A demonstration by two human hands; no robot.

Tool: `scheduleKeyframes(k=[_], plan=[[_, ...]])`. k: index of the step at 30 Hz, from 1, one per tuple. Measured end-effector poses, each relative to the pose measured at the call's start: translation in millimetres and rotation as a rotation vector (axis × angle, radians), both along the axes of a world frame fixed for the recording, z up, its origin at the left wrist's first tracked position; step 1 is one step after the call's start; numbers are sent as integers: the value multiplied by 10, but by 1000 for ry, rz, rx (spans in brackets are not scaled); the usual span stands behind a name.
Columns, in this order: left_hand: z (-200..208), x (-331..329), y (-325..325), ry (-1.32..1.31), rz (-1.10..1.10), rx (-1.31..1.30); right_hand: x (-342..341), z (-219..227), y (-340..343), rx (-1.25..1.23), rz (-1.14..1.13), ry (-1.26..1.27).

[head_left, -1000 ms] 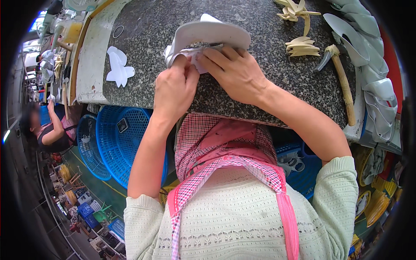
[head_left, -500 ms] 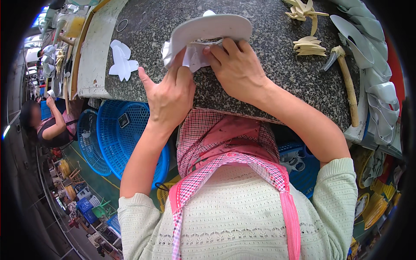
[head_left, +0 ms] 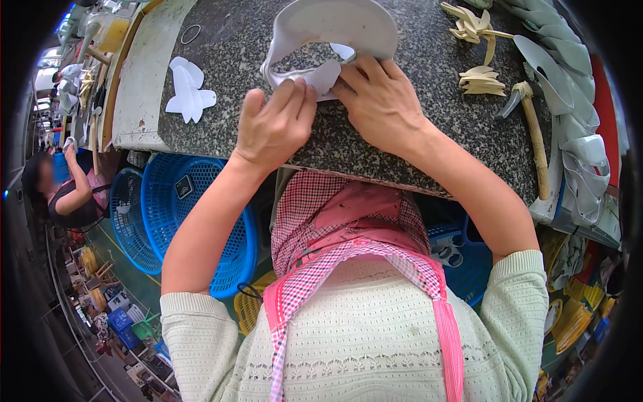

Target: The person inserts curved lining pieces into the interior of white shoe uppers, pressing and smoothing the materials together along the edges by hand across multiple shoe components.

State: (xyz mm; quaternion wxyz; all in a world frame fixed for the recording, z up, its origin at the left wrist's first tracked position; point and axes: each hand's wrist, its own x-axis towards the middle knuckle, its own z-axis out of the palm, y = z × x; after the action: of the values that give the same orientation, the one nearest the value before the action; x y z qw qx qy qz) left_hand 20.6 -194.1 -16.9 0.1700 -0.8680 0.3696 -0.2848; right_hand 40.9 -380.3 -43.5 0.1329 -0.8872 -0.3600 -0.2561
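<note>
A white shoe upper (head_left: 338,25), bent into a wide curve, stands on the speckled stone worktop (head_left: 231,74) in front of me. My left hand (head_left: 278,120) has its fingers curled together on the near left edge of the upper. From beside those fingertips, a small white flap (head_left: 325,76) reaches toward the other hand. My right hand (head_left: 380,100) grips the right end, its fingers bent over the edge and the thumb largely hidden. Stone shows through the gap inside the curve, along with a small white piece (head_left: 343,51).
Flat white cut pieces (head_left: 189,99) and a thin ring (head_left: 191,34) lie to the left. At the right are cream strips (head_left: 482,82), a wooden-handled hammer (head_left: 534,141) and stacked white uppers (head_left: 586,161). Blue baskets (head_left: 249,234) stand below the edge; another person (head_left: 70,187) works far left.
The upper has tipped and moved farther from me, so its opening now shows. My left hand has shifted right, its outstretched thumb drawn in. The right hand stays at the right end.
</note>
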Motion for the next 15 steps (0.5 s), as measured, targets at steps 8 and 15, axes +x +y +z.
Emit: scheduleKeyframes(k=[8, 15], plan=[[-67, -204, -74, 155, -49, -85, 42, 52, -29, -36, 30, 118], [-127, -169, -78, 217, -89, -144, 99, 270, 236, 430, -193, 502]])
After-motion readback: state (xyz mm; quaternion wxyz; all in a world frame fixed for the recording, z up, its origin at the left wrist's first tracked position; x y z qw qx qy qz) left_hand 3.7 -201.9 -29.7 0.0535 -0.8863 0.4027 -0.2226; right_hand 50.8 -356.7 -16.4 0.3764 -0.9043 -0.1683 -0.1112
